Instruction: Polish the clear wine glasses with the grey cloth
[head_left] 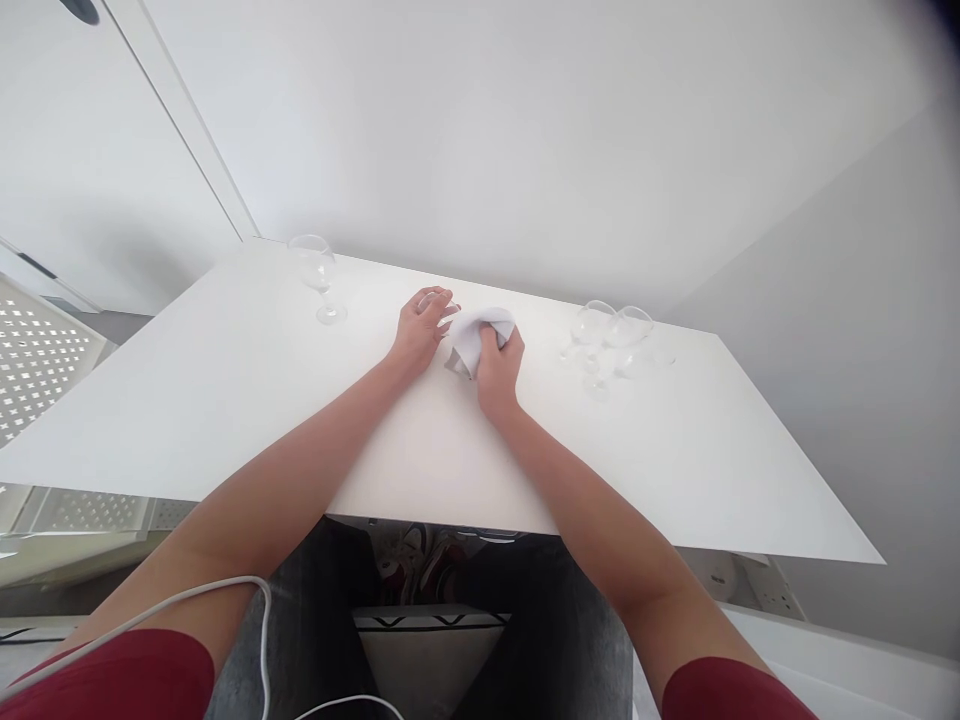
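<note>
From where I stand, the person's left hand [421,328] is closed round a clear glass [449,313], fingers curled about it above the middle of the tabletop [420,450]. The right hand [501,365] is clamped on a bunched white cloth [466,338], thumb pressed into its folds, right beside the glass. Whether cloth and glass actually touch I can't tell, since the folds and fingers hide the join.

A stemmed glass [315,268] stands alone near the far left corner, well apart from the hands. Off to the right, at least two more glasses [631,328] crowd together (so clear against all that white that I can't count them surely).

The held glass looks the likeliest casualty to me: smooth sides could slip if the fingers slacken, and a hard twist of the cloth might strain a thin rim or stem. The right-hand cluster worries me too, as a stray elbow or a trailing cloth corner could knock one glass into its neighbour. A white cable [265,640] loops by the left arm; should it snag, I'd expect a jerk to pass straight to the hand holding the glass.
</note>
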